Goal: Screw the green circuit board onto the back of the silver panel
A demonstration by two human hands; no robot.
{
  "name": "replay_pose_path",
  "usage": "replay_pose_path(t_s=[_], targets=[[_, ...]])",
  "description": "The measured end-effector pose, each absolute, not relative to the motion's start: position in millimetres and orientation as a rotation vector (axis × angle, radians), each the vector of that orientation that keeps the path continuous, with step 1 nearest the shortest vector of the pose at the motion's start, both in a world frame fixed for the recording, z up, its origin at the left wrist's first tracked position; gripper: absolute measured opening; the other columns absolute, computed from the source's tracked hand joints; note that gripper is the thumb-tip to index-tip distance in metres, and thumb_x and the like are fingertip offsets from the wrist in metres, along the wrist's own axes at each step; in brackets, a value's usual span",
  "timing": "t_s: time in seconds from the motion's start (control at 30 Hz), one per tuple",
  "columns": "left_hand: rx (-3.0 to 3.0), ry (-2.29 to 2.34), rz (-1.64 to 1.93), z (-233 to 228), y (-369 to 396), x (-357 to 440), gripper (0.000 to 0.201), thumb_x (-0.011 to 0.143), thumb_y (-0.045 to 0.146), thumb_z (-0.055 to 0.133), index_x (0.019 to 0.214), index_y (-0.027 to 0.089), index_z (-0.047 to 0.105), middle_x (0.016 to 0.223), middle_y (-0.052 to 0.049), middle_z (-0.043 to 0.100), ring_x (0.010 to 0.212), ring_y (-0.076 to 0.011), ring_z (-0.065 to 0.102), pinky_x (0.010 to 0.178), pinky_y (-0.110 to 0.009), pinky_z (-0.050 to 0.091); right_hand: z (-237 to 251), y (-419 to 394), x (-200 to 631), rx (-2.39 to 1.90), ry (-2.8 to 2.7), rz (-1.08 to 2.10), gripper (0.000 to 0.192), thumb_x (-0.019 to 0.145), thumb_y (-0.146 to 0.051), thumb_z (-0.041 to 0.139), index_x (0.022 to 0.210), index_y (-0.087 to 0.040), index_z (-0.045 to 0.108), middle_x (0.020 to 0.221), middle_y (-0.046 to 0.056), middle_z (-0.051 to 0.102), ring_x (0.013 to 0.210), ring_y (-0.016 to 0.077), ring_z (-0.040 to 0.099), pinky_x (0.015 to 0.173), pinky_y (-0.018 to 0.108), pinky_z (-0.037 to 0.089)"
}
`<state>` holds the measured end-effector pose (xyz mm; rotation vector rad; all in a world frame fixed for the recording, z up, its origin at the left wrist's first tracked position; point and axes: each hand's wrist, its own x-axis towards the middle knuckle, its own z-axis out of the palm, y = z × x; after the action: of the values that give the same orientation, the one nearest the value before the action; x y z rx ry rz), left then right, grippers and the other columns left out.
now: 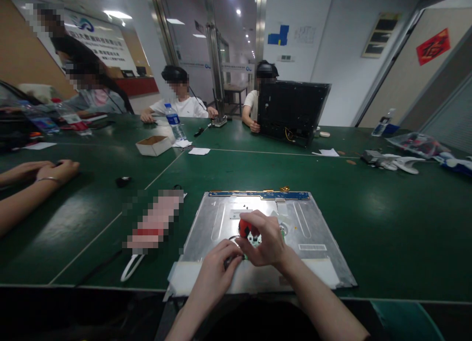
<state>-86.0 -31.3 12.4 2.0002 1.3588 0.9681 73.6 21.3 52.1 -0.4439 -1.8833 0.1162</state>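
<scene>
A flat metal panel (265, 228) lies on the green table (387, 223), close to the table's near edge, with a blue strip (258, 195) running along the panel's far side. Everything else is placed from this panel.

Over the panel's middle, the right hand (267, 240) is curled shut around a red-handled tool (245, 228); the thumb and forefingers wrap the handle so that only its red top shows at the left of the fist. The tool's tip is hidden by the fingers, so where it meets the panel cannot be told. A small green board (255, 240) peeks out just under this hand.

The left hand (215, 269) rests at the panel's near edge, just left of the right hand and touching it. Its fingers are bent inward, the tips pressed toward the spot below the tool; whether they pinch something small cannot be told.

Along the panel's near edge lies a white strip (184, 277). Left of the panel a white cable (130, 268) loops on the table. Far beyond the panel stands a dark monitor (291, 110) with a person behind it. Well to the panel's left, another person's forearms (33, 179) rest on the table. A water bottle (174, 121) and a small cardboard box (153, 145) sit far off to the panel's upper left.
</scene>
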Motion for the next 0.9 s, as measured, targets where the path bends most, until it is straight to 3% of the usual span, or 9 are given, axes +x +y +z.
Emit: replay_pose_path(t_s=[0.2,0.53,0.7,0.9], targets=[[1.983,1.355,0.923,14.8,-31.6,-85.2,0.018,0.084,0.021,0.05,0.081,0.019,0.068,0.084,-0.006,0.067,0.081,-0.0221,0.064,0.073,-0.032,0.051,51.3,19.5,74.0,-0.492,-1.846,0.149,0.044,0.08,-0.017,0.049,0.123,-0.019,0.04,0.079,0.001,0.06,0.054,0.0109,0.051,0.046,0.021,0.043],[1.999,1.387,0.969,12.5,-31.6,-84.3,0.016,0.083,0.021,0.052,0.075,0.02,0.066,0.08,-0.005,0.067,0.075,-0.0211,0.063,0.071,-0.031,0.052,52.4,20.7,73.1,-0.526,-1.861,0.021,0.034,0.088,-0.032,0.054,0.119,-0.022,0.045,0.07,-0.002,0.055,0.054,0.0122,0.05,0.045,0.022,0.04],[1.996,1.36,0.945,13.3,-31.5,-84.5,0.017,0.084,0.021,0.051,0.079,0.019,0.067,0.084,-0.006,0.067,0.08,-0.0217,0.064,0.071,-0.031,0.052,53.8,19.7,75.3,-0.456,-1.901,0.146,0.043,0.083,-0.02,0.046,0.126,-0.018,0.042,0.081,0.004,0.059,0.06,0.0137,0.053,0.048,0.023,0.043],[2.004,1.36,0.939,14.2,-31.4,-85.0,0.018,0.084,0.022,0.051,0.08,0.019,0.068,0.083,-0.006,0.067,0.078,-0.022,0.064,0.07,-0.031,0.051,49.4,20.1,72.9,-0.513,-1.843,0.142,0.045,0.081,-0.016,0.05,0.125,-0.019,0.041,0.074,-0.001,0.057,0.053,0.0107,0.048,0.046,0.021,0.042]])
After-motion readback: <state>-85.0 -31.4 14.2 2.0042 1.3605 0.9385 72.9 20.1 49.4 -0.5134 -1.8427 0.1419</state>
